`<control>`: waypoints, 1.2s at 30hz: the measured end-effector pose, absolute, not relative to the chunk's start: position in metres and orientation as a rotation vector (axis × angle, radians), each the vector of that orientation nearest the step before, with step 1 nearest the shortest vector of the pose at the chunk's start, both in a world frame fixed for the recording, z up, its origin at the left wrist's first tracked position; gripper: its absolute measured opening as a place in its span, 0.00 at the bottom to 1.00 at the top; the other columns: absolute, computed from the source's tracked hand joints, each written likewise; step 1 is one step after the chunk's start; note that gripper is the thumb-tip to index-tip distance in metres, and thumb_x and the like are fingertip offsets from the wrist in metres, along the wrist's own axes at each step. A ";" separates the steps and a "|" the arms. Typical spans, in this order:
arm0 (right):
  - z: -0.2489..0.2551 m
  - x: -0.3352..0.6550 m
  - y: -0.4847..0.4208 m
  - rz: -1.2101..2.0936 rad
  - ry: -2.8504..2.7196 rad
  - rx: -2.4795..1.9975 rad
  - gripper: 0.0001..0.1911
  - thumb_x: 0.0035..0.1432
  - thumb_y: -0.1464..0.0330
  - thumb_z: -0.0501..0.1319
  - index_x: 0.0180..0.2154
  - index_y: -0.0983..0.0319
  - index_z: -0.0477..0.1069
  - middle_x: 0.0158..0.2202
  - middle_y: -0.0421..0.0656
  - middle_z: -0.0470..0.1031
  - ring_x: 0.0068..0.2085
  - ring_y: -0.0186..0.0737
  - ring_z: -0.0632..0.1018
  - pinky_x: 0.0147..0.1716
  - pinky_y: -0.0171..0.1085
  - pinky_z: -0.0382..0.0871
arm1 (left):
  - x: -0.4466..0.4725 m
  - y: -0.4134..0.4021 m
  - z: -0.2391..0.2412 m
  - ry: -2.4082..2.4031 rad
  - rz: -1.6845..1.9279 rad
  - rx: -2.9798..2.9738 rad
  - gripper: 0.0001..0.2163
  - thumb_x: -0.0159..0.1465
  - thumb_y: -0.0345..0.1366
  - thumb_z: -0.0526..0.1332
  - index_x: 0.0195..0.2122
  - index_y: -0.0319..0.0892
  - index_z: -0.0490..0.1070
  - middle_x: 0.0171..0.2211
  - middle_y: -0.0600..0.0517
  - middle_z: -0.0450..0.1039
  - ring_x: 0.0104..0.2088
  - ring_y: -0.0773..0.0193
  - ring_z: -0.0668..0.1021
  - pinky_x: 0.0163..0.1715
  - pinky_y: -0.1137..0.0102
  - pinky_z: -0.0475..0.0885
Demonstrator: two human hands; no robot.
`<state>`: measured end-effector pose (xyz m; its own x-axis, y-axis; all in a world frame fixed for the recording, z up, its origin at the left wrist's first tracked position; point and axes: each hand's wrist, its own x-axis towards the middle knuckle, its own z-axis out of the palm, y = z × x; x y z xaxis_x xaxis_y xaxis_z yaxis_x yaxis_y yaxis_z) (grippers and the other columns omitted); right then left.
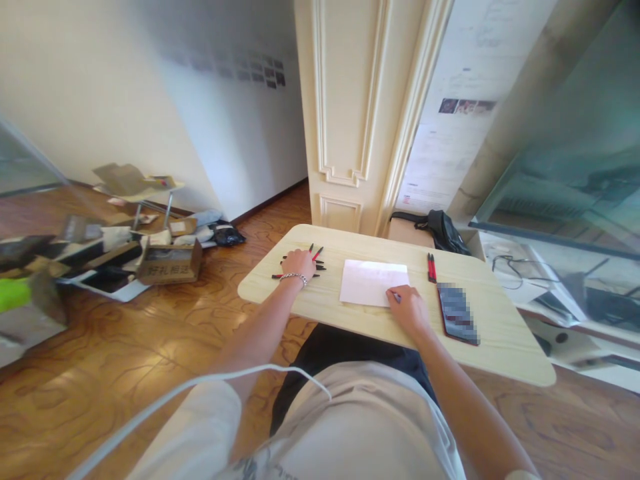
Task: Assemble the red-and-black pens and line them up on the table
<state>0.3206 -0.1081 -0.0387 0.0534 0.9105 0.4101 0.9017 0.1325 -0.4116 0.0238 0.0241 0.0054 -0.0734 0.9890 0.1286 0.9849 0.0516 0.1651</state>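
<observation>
Left hand (299, 265) rests open on pens (317, 259). Right hand (409, 308) pinches pen (396, 297) over paper (373, 281). Likely light, slick: grip mid-barrel.

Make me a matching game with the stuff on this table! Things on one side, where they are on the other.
Things: 1 paper; 2 phone; 3 pile of pens; 4 two red pens.
Places: A under the left hand; B close beside the right hand, on its right; C just beyond the phone's far end; D under the pen in the right hand.
Pairs: 1-D; 2-B; 3-A; 4-C.
</observation>
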 end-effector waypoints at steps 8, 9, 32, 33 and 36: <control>-0.040 0.321 -0.108 0.020 -1.789 -1.734 0.14 0.60 0.66 0.53 0.35 0.61 0.77 0.38 0.47 0.78 0.41 0.42 0.74 0.44 0.37 0.62 | 0.027 0.019 0.016 2.214 0.414 2.038 0.17 0.61 0.47 0.55 0.34 0.39 0.77 0.37 0.39 0.77 0.37 0.53 0.77 0.35 0.65 0.69; -0.038 0.320 -0.108 0.020 -1.763 -1.724 0.14 0.60 0.66 0.53 0.35 0.61 0.77 0.38 0.47 0.78 0.41 0.42 0.74 0.44 0.38 0.63 | 0.030 0.013 0.017 2.168 0.466 2.044 0.18 0.61 0.48 0.55 0.32 0.39 0.77 0.35 0.40 0.77 0.36 0.54 0.77 0.33 0.66 0.69; -0.019 0.311 -0.086 0.552 -1.611 -1.846 0.16 0.51 0.59 0.60 0.36 0.61 0.79 0.28 0.44 0.78 0.32 0.39 0.76 0.30 0.33 0.63 | 0.143 -0.103 -0.016 1.423 0.942 2.214 0.13 0.64 0.43 0.54 0.32 0.42 0.75 0.30 0.48 0.76 0.30 0.62 0.76 0.34 0.69 0.67; -0.019 0.309 -0.085 0.492 -1.633 -1.900 0.16 0.51 0.59 0.61 0.37 0.61 0.79 0.31 0.45 0.79 0.35 0.41 0.77 0.33 0.34 0.64 | 0.142 -0.102 -0.019 1.442 0.957 2.251 0.13 0.64 0.41 0.54 0.32 0.42 0.75 0.30 0.48 0.75 0.31 0.62 0.75 0.35 0.68 0.67; -0.020 0.302 -0.088 0.367 -1.699 -1.998 0.15 0.52 0.59 0.61 0.37 0.60 0.79 0.36 0.48 0.79 0.39 0.44 0.77 0.38 0.35 0.64 | 0.139 -0.100 -0.028 1.459 0.970 2.332 0.12 0.65 0.40 0.53 0.32 0.41 0.74 0.29 0.48 0.73 0.32 0.61 0.74 0.36 0.68 0.67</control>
